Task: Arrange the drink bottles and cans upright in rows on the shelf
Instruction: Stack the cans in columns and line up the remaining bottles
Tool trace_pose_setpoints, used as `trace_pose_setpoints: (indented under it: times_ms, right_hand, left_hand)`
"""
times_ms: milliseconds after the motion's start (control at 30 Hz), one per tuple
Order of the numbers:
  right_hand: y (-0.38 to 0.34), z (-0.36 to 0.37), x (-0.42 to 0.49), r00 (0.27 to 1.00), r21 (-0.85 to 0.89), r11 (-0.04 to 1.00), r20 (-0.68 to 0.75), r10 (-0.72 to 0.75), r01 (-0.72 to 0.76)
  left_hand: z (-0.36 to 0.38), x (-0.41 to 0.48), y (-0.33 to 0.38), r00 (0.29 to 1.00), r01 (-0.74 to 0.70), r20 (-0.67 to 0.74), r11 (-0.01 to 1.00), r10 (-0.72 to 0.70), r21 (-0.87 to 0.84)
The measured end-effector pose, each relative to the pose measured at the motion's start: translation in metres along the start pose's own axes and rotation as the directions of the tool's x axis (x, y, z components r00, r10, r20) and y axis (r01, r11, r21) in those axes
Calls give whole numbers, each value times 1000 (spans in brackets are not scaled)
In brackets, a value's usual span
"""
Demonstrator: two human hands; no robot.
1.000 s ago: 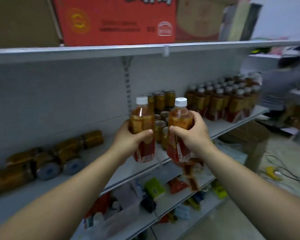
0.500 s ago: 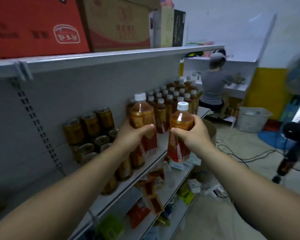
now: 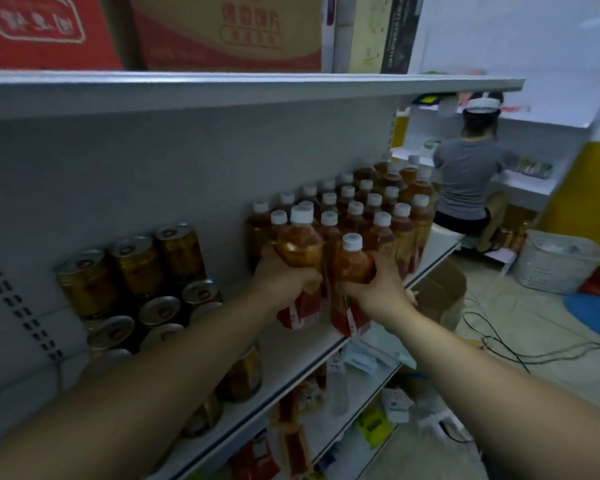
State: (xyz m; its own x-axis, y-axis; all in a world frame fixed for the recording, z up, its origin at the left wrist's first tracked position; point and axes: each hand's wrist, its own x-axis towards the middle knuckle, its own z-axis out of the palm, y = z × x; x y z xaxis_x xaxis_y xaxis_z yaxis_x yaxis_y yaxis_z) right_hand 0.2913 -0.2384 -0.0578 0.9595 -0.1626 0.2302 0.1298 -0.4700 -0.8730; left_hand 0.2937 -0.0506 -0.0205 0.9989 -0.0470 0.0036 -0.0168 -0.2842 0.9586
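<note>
gold cans (image 3: pixel 137 271) stood upright in rows at far left of the shelf (image 3: pixel 284 355), some hidden behind the left forearm. left hand (image 3: pixel 281 282) wrapped around a white-capped tea bottle (image 3: pixel 300 244), held upright. just beside it, right hand (image 3: pixel 378 292) gripped a second bottle (image 3: pixel 352 263), also upright, base at the shelf's front edge. could not tell if either base touched the shelf. both sat directly in front of the standing bottle rows (image 3: pixel 381 209). further right, a seated person (image 3: pixel 465 181) faced away; white basket (image 3: pixel 558 261) on the floor.
</note>
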Motion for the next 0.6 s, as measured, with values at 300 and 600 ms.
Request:
trace_pose_setpoints:
  times_ms: [300, 600]
  right_hand:
    - [35, -22, 55, 914, -360, 844, 242, -326, 397]
    - [41, -29, 67, 886, -649, 610, 260, -383, 454]
  left_hand:
    - [54, -1, -20, 962, 114, -249, 993, -111, -2]
    - [75, -12, -58, 907, 203, -377, 979, -188, 1]
